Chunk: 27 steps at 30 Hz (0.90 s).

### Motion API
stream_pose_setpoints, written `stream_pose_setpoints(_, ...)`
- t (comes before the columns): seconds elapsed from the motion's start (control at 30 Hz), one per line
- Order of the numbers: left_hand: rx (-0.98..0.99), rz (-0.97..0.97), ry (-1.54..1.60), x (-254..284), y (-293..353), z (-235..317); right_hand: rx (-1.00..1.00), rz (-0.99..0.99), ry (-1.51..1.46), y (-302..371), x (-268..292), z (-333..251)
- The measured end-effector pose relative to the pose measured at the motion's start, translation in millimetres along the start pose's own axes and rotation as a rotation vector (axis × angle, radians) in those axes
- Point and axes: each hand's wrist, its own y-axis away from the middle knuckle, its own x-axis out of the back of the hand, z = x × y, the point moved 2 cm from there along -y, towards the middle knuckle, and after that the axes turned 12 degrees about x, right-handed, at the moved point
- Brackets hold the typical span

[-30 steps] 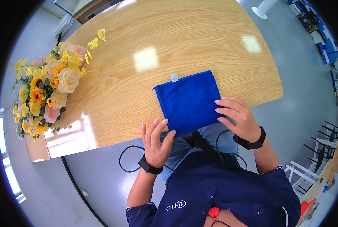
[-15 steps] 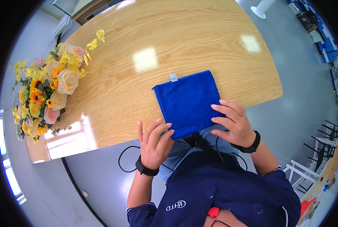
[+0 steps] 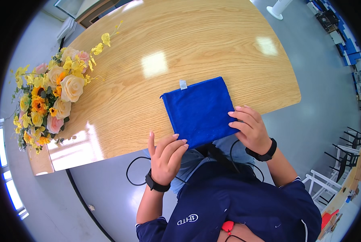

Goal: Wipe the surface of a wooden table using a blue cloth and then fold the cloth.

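A dark blue folded cloth (image 3: 198, 111) lies on the wooden table near its front edge, with a small white tag (image 3: 183, 84) on the far side. It looks like a fuzzy towel. My left hand (image 3: 164, 157) holds the near left corner, fingertips on top and thumb out of sight; one finger sticks out apart. At the right edge, my right hand (image 3: 252, 129) has fingertips on the cloth, the thumb tucked out of sight beneath. The near side of the cloth reaches over the table's front edge. Each wrist wears a black band.
The glossy wooden table (image 3: 204, 40) has a rounded right end. A bunch of yellow, cream and pink flowers (image 3: 51, 97) stands at its left. A black cable (image 3: 136, 163) loops below the front edge. White-framed chairs (image 3: 324, 181) stand off to the right.
The cloth has shifted slightly towards me and to the left. My right thumb, visible before, has gone under the edge. My left fingertips have come a little lower with the corner.
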Motion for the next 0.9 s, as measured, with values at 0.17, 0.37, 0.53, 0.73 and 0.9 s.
stream_pose_setpoints(0.17, -0.001, -0.018, -0.011, 1, 5, -1, 0.031, 0.019, -0.033, -1, 4, 2)
stream_pose_setpoints(0.37, 0.11, -0.014, 0.175, 0, -1, 1, 0.007, 0.078, -0.11, -6, 8, 6)
stream_pose_setpoints(0.53, 0.185, 0.076, 0.3, -7, -2, -3, -0.021, 0.123, -0.112, -10, 7, 9)
stream_pose_setpoints(0.73, 0.396, 0.164, 0.349, -13, -10, 0, -0.098, 0.166, -0.092, -17, 5, 8)
stream_pose_setpoints(0.9, 0.457, 0.173, 0.382, -15, -13, 3, -0.148, 0.226, -0.079, -22, 3, 7)
